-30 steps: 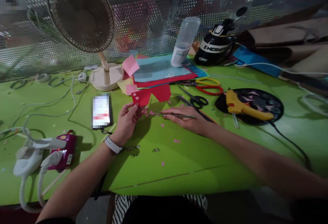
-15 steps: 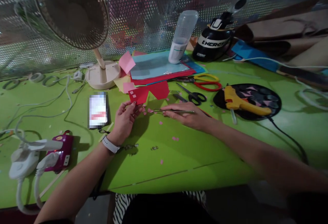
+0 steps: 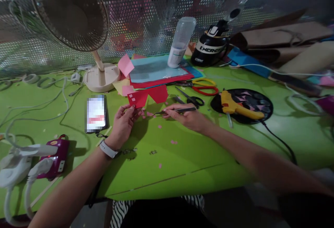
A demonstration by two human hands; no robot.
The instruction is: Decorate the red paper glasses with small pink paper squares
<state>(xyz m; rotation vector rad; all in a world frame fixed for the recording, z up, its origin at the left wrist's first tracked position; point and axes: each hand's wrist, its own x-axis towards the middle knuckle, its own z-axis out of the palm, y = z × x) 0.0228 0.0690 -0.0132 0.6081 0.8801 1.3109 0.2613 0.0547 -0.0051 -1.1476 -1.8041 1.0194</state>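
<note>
A folded red paper piece (image 3: 159,95) with two small pink squares on its left part is pinched at its lower left edge by my left hand (image 3: 123,123). My right hand (image 3: 187,117) is closed around thin metal tweezers (image 3: 184,110), whose tip points left, low over the green table (image 3: 167,179). Several small pink paper bits (image 3: 149,114) lie between the tip and my left fingers. More pink bits are scattered nearer the front edge.
Behind stand a fan (image 3: 102,76), a clear bottle (image 3: 180,43) on stacked coloured paper, and a black bottle (image 3: 208,47). Scissors (image 3: 194,101) and a yellow glue gun (image 3: 238,108) on a black tray lie right; a phone (image 3: 96,114) and power strip (image 3: 56,158) left.
The view has shifted slightly, so most things appear further left. Both hands keep their hold on the red paper and the tweezers, with little other movement.
</note>
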